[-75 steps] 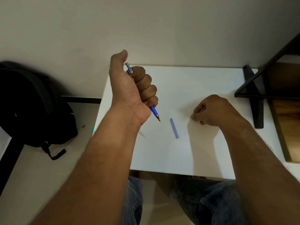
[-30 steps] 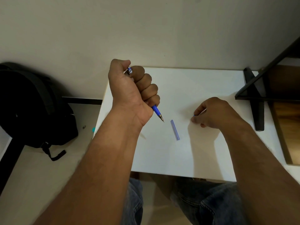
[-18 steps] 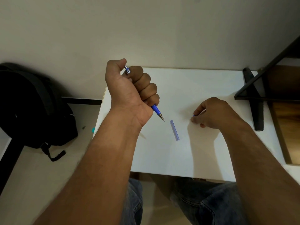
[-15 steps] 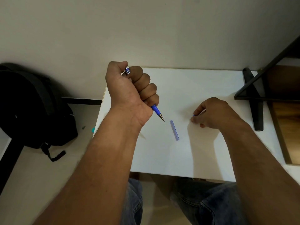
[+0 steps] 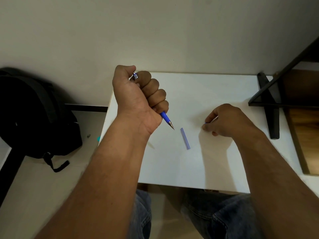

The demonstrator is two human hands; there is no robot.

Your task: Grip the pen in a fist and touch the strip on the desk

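White tabletop (image 5: 215,94) carries a small blue case (image 5: 185,138). Left of the case, the left hand (image 5: 138,99) fists a blue pen (image 5: 167,120), tip down. Right of it, the right hand (image 5: 224,120) rests, fingers pinching something small and blue.

Two hands (image 5: 138,99) (image 5: 224,120) — one pen (image 5: 166,119) — one backpack (image 5: 34,114).

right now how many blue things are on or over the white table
3. A blue pen gripped in the left hand, a pale blue tube lying on the table, and a small blue bit pinched in the right hand, mostly hidden.
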